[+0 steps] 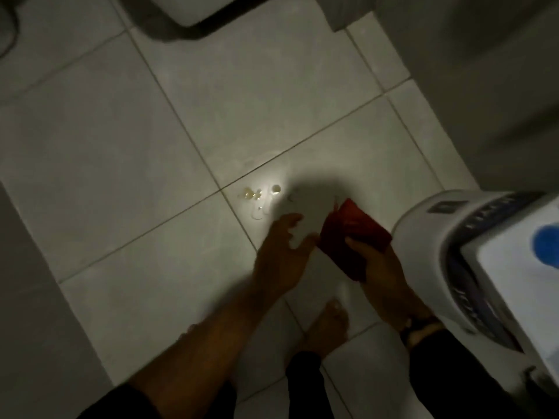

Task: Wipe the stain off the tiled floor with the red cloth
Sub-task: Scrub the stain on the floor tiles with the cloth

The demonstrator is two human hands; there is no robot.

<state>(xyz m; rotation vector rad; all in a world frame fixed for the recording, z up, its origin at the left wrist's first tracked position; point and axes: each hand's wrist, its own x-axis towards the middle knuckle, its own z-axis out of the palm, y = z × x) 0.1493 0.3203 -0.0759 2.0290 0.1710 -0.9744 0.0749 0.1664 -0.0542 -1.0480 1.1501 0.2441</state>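
Note:
A stain (259, 195) of small yellowish drops and thin wet streaks lies on the pale tiled floor (127, 152), just below a grout line. The red cloth (352, 234) is folded and held in my right hand (379, 267), above the floor and to the right of the stain. My left hand (282, 252) hovers beside the cloth with fingers spread, holding nothing, a short way below and right of the stain. The scene is dim and slightly blurred.
A white appliance (472, 261) with a dark trim and a blue spot fills the right edge, close to my right hand. My bare foot (328, 325) stands on the tiles below the hands. A white fixture with a dark base (193, 13) sits at the top.

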